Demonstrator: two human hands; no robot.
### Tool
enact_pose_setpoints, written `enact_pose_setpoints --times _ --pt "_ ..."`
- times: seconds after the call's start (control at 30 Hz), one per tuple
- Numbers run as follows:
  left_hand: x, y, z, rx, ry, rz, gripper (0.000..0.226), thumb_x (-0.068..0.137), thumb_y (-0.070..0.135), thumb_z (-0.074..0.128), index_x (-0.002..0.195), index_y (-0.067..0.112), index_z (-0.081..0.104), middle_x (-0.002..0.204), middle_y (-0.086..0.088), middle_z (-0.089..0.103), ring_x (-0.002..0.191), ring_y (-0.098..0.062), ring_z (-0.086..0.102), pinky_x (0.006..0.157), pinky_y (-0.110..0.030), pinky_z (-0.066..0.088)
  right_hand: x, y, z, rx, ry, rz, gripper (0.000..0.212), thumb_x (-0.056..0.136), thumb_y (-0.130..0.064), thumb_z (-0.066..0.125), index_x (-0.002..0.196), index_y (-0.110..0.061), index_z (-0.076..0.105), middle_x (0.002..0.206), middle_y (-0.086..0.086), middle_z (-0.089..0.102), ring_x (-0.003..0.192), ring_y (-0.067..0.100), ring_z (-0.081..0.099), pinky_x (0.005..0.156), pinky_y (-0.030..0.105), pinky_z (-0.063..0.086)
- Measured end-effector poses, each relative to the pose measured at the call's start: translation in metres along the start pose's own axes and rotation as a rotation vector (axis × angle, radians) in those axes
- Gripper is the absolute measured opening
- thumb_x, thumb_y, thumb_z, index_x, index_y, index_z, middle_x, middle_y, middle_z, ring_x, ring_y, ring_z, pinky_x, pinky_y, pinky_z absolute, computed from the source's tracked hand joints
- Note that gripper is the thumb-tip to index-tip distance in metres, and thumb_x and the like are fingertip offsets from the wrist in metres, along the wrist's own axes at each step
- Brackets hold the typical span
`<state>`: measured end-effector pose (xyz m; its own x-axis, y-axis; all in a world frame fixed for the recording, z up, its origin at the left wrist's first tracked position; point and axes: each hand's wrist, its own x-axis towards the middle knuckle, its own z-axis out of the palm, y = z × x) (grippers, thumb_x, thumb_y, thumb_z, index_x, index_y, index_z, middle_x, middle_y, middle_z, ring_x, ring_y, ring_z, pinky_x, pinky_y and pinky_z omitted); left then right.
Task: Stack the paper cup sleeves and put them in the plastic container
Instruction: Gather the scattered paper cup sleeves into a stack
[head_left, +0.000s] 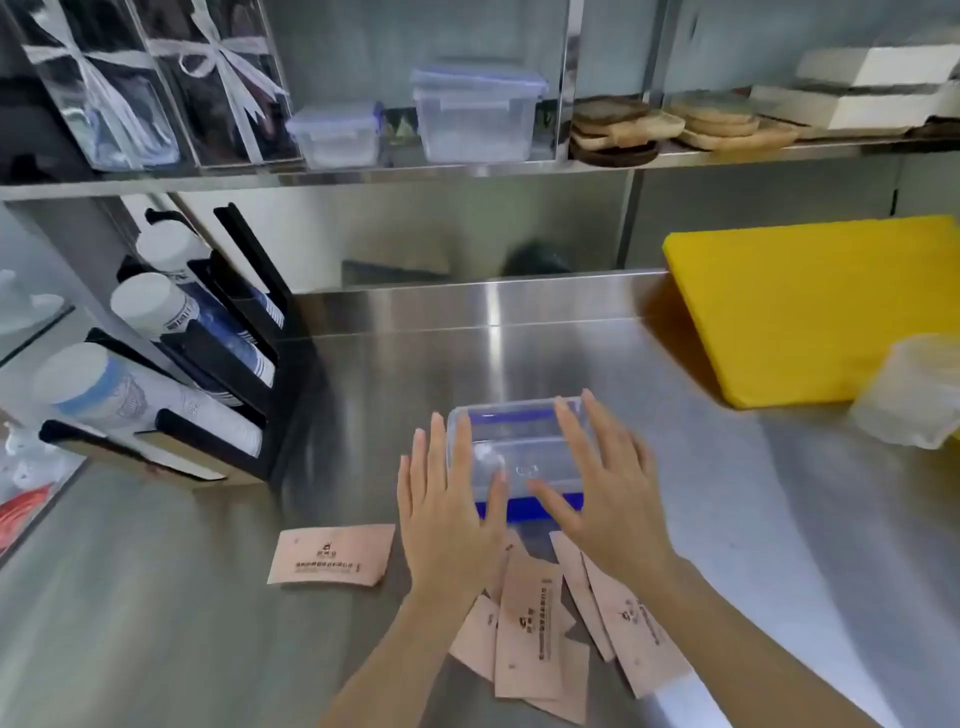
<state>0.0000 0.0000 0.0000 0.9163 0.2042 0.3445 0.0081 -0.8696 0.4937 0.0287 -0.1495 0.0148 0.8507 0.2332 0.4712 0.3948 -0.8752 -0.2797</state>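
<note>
A clear plastic container (524, 441) with a blue-trimmed lid sits on the steel counter in the middle. My left hand (449, 512) is flat with fingers apart at its left side, fingertips against the lid's edge. My right hand (605, 493) is spread over its right side, thumb across the front. Neither hand grips anything. One pink paper cup sleeve (332, 555) lies flat to the left. Several more pink sleeves (530, 631) lie scattered in a loose overlapping pile under my forearms, near the counter's front.
A black cup dispenser (208, 374) holding white and blue paper cups stands at the left. A yellow cutting board (810, 306) lies at the right, with stacked clear lids (909, 389) beside it. A shelf above carries two more plastic containers (478, 114) and wooden plates.
</note>
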Motion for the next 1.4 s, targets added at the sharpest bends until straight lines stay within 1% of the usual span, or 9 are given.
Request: enact_pose_setpoints --times 0.1,0.3,0.5,0.7,0.83,0.9,1.03,1.17,1.4 --pt "-0.03 -0.009 0.015 0.016 -0.087 -0.058 0.069 0.083 0.065 0.001 0.143 0.03 0.001 0.153 0.005 0.014 0.143 -0.016 0.013 0.117 -0.029 0.001 -0.026 -0.002 0.018 0.001 -0.054 -0.003 0.068 0.082 -0.06 0.041 0.135 -0.017 0.037 0.136 0.011 0.054 0.117 0.023 0.051 0.093 0.041 0.049" --pt "-0.063 -0.03 0.036 0.116 -0.253 -0.038 0.052 0.075 0.037 0.04 0.124 0.022 0.044 0.134 -0.006 0.056 0.122 -0.025 0.051 0.107 -0.033 0.015 -0.067 0.003 0.041 0.001 -0.296 -0.002 0.062 0.082 -0.055 0.04 0.126 -0.013 0.052 0.13 0.005 0.061 0.114 0.022 0.061 0.099 0.031 0.038" --pt "-0.071 -0.032 0.039 0.131 -0.404 0.026 0.043 0.082 0.032 0.039 0.124 0.026 0.05 0.153 0.003 0.026 0.141 -0.017 0.006 0.112 -0.038 -0.012 -0.069 0.007 0.037 0.187 -0.68 0.013 0.084 0.073 -0.06 0.05 0.145 -0.028 0.02 0.152 -0.006 0.029 0.14 0.012 0.022 0.109 0.028 0.01" --pt "-0.074 -0.029 0.037 0.082 -0.446 -0.032 0.049 0.086 0.038 0.046 0.134 0.029 0.04 0.155 0.004 0.016 0.144 -0.017 -0.001 0.108 -0.036 -0.017 -0.062 0.0 0.037 0.25 -0.766 0.132 0.092 0.072 -0.044 0.068 0.145 -0.032 0.013 0.14 -0.006 0.036 0.132 0.015 0.023 0.105 0.028 0.012" --pt "-0.071 -0.029 0.033 -0.004 -0.424 -0.094 0.035 0.083 0.034 0.054 0.117 0.026 0.055 0.147 0.007 0.032 0.141 -0.015 0.01 0.109 -0.032 -0.006 -0.053 -0.002 0.037 0.309 -0.764 0.259 0.07 0.078 -0.029 0.068 0.138 -0.028 0.033 0.132 -0.003 0.045 0.123 0.018 0.037 0.104 0.032 0.029" --pt "-0.066 -0.028 0.03 -0.076 -0.42 -0.128 0.023 0.081 0.033 0.058 0.102 0.023 0.061 0.13 0.008 0.05 0.131 -0.014 0.029 0.104 -0.029 0.007 -0.048 -0.001 0.035 0.477 -0.704 0.455 0.044 0.082 -0.018 0.065 0.124 -0.023 0.051 0.118 -0.002 0.056 0.103 0.015 0.055 0.081 0.024 0.048" --pt "-0.052 -0.023 0.014 -0.318 -0.486 -0.182 0.012 0.078 0.025 0.065 0.088 0.026 0.059 0.087 0.014 0.063 0.094 -0.009 0.054 0.09 -0.027 0.031 -0.037 0.0 0.031 0.782 -0.461 0.728 0.008 0.083 -0.008 0.063 0.091 -0.007 0.061 0.081 0.003 0.066 0.072 0.018 0.064 0.057 0.02 0.044" --pt "-0.035 -0.023 -0.002 -0.502 -0.541 -0.284 0.021 0.076 0.015 0.07 0.094 0.021 0.061 0.074 0.015 0.054 0.065 -0.003 0.049 0.067 -0.018 0.043 -0.032 -0.007 0.028 0.907 -0.373 0.769 0.008 0.083 -0.008 0.064 0.081 -0.008 0.056 0.073 0.004 0.065 0.065 0.015 0.064 0.055 0.021 0.045" --pt "-0.016 -0.046 -0.009 -0.518 -0.449 -0.406 0.016 0.084 0.013 0.059 0.072 0.023 0.057 0.073 0.001 0.062 0.068 -0.016 0.056 0.066 -0.031 0.045 -0.037 -0.015 0.034 0.918 -0.378 0.746 0.02 0.087 -0.015 0.061 0.069 -0.014 0.052 0.076 0.007 0.07 0.069 0.02 0.067 0.059 0.026 0.052"
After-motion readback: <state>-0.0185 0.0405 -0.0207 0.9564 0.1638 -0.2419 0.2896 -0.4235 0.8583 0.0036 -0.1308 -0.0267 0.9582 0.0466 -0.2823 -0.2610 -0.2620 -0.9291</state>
